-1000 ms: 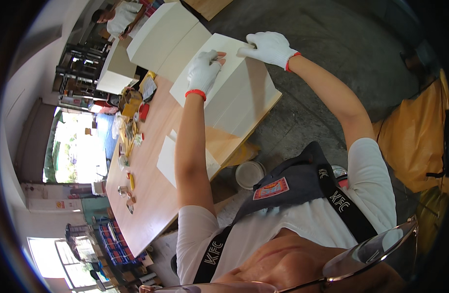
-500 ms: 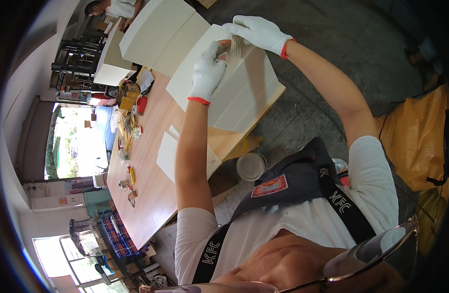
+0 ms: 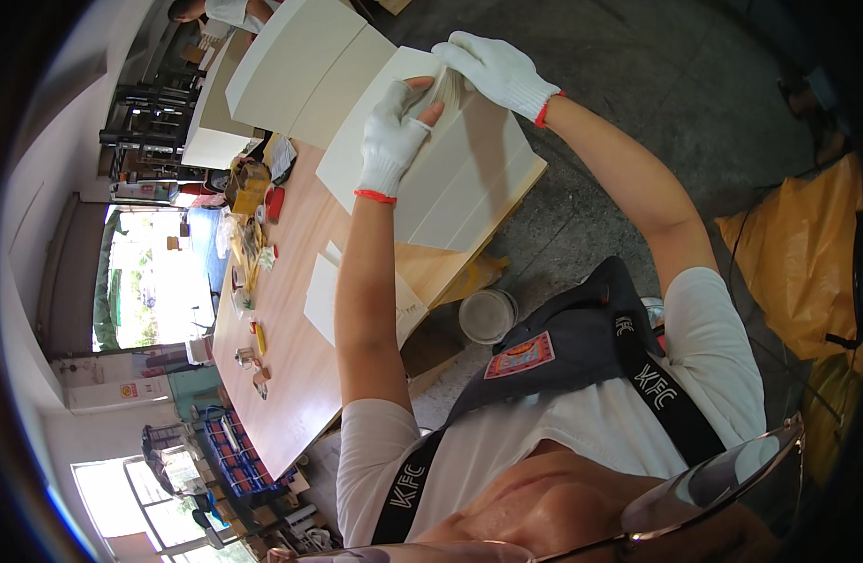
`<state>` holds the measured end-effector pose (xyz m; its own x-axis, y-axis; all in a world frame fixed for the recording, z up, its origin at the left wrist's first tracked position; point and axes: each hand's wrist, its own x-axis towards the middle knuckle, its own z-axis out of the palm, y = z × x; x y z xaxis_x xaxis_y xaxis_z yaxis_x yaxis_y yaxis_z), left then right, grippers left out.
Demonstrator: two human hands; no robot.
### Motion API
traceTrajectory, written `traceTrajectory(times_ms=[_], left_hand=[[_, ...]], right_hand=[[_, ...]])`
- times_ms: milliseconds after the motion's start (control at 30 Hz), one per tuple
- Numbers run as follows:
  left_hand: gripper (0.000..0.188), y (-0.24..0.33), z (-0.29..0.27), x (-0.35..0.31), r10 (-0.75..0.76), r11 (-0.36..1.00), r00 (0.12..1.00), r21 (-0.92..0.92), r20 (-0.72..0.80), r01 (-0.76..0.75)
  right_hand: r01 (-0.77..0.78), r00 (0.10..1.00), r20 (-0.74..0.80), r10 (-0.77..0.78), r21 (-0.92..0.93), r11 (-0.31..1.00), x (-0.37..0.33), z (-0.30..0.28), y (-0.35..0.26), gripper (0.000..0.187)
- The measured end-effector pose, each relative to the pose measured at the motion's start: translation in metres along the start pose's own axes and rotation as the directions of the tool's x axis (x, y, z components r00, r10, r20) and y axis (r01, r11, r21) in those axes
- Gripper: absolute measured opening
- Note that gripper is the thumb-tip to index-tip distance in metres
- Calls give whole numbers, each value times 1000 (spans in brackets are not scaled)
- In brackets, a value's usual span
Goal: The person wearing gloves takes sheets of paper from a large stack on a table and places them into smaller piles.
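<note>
A tall stack of white paper sheets (image 3: pixel 394 183) stands at the table's far right edge. My right hand (image 3: pixel 492 73), in a white knit glove with a red cuff, grips the stack's far corner, where several sheet edges (image 3: pixel 447 94) are bent up and fanned. My left hand (image 3: pixel 394 136), gloved alike but with thumb and forefinger tips bare, rests over the top of the stack beside the fanned edges. Its thumb and forefinger are spread apart. The right fingertips are partly hidden behind the fanned sheets.
Another white paper stack (image 3: pixel 295 70) adjoins on the far left. Loose sheets (image 3: pixel 322 296) lie on the wooden table (image 3: pixel 286 375), with small tools and a yellow box (image 3: pixel 248 185) along its left side. A round tub (image 3: pixel 488 316) stands below its right edge. A person (image 3: pixel 229 13) is farther back.
My left thumb and forefinger have spread wider, and the left hand has shifted slightly. The sheet edges at the corner are fanned out more beside my right hand.
</note>
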<state>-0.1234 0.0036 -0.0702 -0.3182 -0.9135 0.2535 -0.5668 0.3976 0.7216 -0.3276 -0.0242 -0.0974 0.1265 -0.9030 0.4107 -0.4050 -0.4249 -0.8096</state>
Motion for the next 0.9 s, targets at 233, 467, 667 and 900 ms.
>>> traceTrajectory(times_ms=[233, 467, 667, 900], left_hand=[[39, 17, 4, -3, 271, 937, 957, 256, -107, -237], [39, 28, 9, -7, -79, 985, 997, 156, 11, 76], [36, 23, 6, -5, 50, 988, 995, 152, -89, -36], [32, 23, 7, -4, 64, 971, 997, 235, -52, -50]], right_hand=[[2, 1000, 0, -2, -53, 999, 3, 0, 5, 49], [22, 999, -40, -22, 7, 1000, 1, 1, 8, 47], [-33, 999, -8, 33, 1, 999, 0, -2, 4, 48], [-22, 998, -60, 20, -23, 1000, 1, 3, 5, 49]])
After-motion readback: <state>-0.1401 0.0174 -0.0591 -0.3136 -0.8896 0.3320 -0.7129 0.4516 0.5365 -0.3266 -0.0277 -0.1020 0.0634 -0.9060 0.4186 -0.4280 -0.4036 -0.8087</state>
